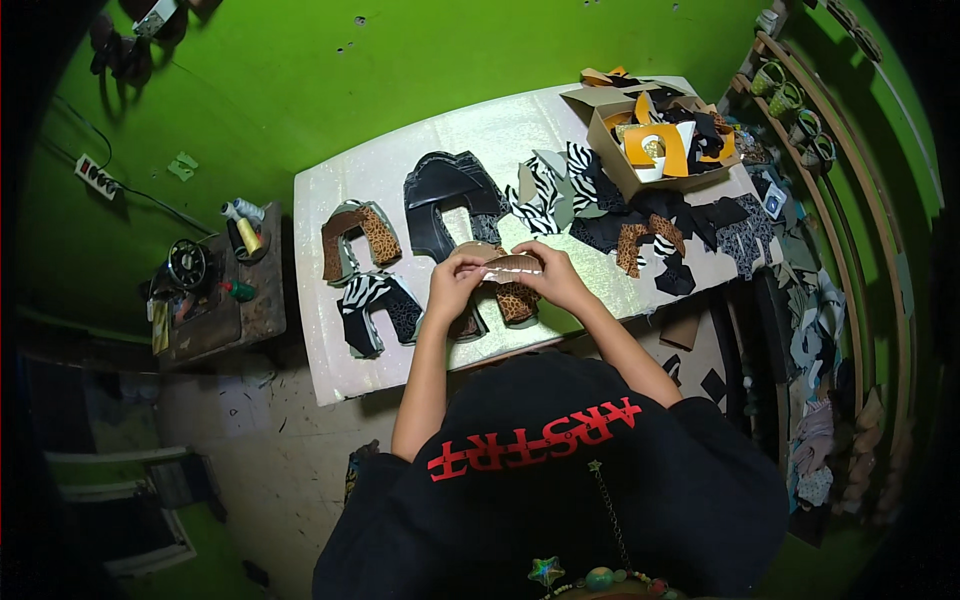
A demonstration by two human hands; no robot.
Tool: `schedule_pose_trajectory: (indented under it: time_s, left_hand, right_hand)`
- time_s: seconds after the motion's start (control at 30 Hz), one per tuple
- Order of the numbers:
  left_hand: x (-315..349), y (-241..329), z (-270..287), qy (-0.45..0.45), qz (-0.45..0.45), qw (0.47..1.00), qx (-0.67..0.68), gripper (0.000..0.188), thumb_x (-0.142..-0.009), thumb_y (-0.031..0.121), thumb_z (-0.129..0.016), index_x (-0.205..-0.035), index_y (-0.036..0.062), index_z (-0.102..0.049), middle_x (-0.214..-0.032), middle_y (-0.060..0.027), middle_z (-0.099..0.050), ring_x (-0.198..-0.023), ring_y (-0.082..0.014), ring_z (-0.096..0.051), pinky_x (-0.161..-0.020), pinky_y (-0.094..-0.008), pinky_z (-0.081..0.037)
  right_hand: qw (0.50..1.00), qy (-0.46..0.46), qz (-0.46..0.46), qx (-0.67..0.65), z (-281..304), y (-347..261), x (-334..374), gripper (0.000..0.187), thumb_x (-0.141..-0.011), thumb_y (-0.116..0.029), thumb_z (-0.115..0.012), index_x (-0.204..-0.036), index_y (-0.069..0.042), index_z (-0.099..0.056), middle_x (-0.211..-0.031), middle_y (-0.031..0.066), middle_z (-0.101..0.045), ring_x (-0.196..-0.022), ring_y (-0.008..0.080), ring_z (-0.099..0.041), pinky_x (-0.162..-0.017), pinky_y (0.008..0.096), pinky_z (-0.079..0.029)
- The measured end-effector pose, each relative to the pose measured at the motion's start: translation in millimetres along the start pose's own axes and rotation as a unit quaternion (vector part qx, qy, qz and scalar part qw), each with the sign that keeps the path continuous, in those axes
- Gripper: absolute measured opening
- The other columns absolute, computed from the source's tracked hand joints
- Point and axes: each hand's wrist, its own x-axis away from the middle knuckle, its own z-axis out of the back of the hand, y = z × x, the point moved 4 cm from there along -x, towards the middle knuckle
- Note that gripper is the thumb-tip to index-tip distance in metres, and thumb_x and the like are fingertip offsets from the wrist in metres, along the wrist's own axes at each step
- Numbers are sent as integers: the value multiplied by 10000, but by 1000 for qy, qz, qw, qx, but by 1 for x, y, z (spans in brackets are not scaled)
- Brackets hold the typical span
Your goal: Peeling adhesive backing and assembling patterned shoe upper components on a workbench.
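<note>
Shirt and necklace: black cloth shirt [560, 480] with red print, and a beaded necklace [600, 578] with a shiny star
Left hand: fingers of the left hand [459, 284] pinching the near-left end of the brown piece [513, 264]
Right hand: fingers of the right hand [553, 273] grasping its other end, thumb toward the person
Brown piece: raised between both hands above the surface [340, 185]; curved, thin-looking, with a pale, uneven edge; whether it is one layer or more I cannot tell
Handling: a light, even pinch at both ends should suit it, I judge; squeezing the middle could crease the curve, and the pale edge is best kept in sight and level
Leopard piece: the spotted leopard piece [518, 303] lies just below the hands, partly hidden by them
Left stacks: an arch-shaped leopard stack [378, 237] and, nearer, a zebra-and-black stack [367, 292], both layered
Black pieces: smooth, dark arched black pieces [425, 222], leather-like, beyond the hands
Zebra pieces: striped zebra pieces [538, 208] overlapping grey-green ones, farther right
Box: open cardboard box [609, 152] at the far right, heaped with orange scraps [650, 148] and black ones
Wall: flat, bright green wall [450, 50] behind the surface
</note>
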Motion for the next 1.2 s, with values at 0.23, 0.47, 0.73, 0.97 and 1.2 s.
schedule_pose_trajectory:
  time_s: [0.23, 0.47, 0.73, 0.97, 1.2]
  left_hand:
    - [16, -21, 36, 115, 2, 992, -41, 173, -750, -21, -626, -917, -39, -583, -839, -70, -621, -739, -106, -595, -686, -214, -481]
    - [16, -32, 47, 183, -2, 977, -109, 132, -733, 10, -637, -858, -21, -605, -788, -65, -631, -707, -110, -596, -663, -228, -476]
    - [9, -42, 44, 224, -4, 959, -175, 139, -721, 20, -620, -853, -21, -603, -752, -88, -635, -665, -132, -602, -643, -251, -485]
    - [7, -39, 36, 247, -49, 937, -243, 115, -720, 11, -600, -833, -14, -594, -712, -100, -606, -671, -188, -593, -647, -287, -481]
    - [13, -11, 28, 260, -43, 886, -381, 286, -720, 75, -628, -988, 36, -538, -926, -149, -490, -820, -299, -523, -743, -376, -426]
  right_hand:
    - [998, 43, 12, 52, -31, 6, -18, 261, -674, -91, -699, -888, 30, -610, -776, 191, -629, -700, 296, -626, -640, 329, -479]
    - [993, 64, 33, 91, -52, 22, -33, 204, -669, -66, -672, -820, 55, -608, -736, 219, -604, -692, 352, -600, -633, 366, -476]
    - [990, 89, 20, 104, -60, 37, -34, 190, -671, -49, -651, -822, 39, -577, -767, 216, -589, -719, 364, -580, -658, 384, -470]
    - [984, 138, 26, 110, -59, 50, -29, 299, -674, -94, -692, -895, 16, -525, -810, 171, -530, -728, 310, -527, -660, 365, -439]
    - [974, 212, -69, 50, -15, 67, -11, 259, -706, -67, -650, -922, -11, -518, -849, 134, -500, -757, 257, -519, -690, 347, -437]
